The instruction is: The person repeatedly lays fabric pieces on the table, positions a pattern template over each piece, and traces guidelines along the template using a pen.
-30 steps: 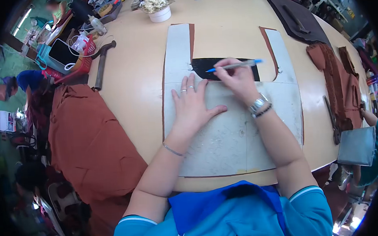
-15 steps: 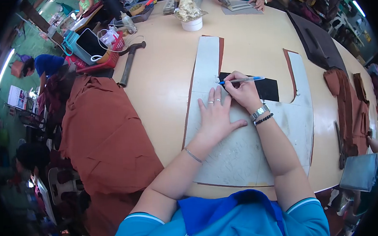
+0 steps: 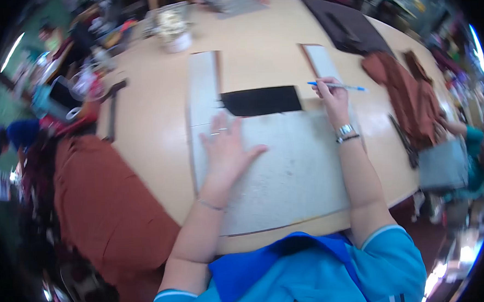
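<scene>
The right hand (image 3: pixel 333 99) pinches a pen (image 3: pixel 351 86) between thumb and fingers, its blue tip pointing left; whether the hand touches what lies beneath, I cannot tell. The left hand (image 3: pixel 223 149) grasps nothing: it lies palm down with fingers spread on a pale panel (image 3: pixel 292 175), near that panel's left edge. The panel spreads under and between both forearms, with two strips running to the far side, the right one passing beneath the right hand. Brown material (image 3: pixel 219 70) shows along the strips' inner edges. A black piece (image 3: pixel 264 101) lies between the strips, just beyond the left hand's fingertips and left of the right hand.

Farther out on the surface (image 3: pixel 152 117), a hammer (image 3: pixel 113 111) lies to the left, with reddish-brown cloth (image 3: pixel 105 196) nearer. A white tub (image 3: pixel 179 43) stands at the far left. To the right lie blurred scissors (image 3: pixel 404 142) and folded brown fabric (image 3: pixel 406 104).
</scene>
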Demonstrator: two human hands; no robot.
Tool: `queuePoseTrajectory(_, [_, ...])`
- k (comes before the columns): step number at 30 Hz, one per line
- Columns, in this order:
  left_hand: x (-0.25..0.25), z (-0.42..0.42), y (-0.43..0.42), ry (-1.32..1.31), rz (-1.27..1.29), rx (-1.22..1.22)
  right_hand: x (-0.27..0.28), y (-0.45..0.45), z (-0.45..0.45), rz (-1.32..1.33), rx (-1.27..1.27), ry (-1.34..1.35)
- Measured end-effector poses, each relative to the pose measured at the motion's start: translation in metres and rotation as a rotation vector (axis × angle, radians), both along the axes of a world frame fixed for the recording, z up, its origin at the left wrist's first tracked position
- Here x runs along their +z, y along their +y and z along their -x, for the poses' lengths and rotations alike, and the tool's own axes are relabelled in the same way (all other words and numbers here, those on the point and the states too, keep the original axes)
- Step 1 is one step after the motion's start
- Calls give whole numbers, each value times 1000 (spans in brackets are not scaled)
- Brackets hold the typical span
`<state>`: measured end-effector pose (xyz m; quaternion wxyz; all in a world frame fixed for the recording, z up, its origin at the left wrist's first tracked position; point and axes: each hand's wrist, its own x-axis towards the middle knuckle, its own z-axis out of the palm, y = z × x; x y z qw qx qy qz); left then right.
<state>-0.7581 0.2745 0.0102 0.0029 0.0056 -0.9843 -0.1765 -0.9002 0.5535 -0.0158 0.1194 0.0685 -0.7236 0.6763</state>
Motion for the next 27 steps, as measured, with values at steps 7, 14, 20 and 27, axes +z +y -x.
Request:
queuePoseTrajectory(7, [11, -1, 7, -10, 6, 10, -18, 71, 0, -81, -170, -17])
queuePoseTrajectory(14, [9, 0, 7, -5, 33, 10, -13, 59, -5, -264, -149, 32])
queuePoseTrajectory(20, [6, -1, 5, 24, 25, 5, -11, 60, -8, -442, -185, 33])
queuePoseTrajectory(27, [-2, 1, 0, 4, 33, 10, -17, 66, -2, -577, -157, 102])
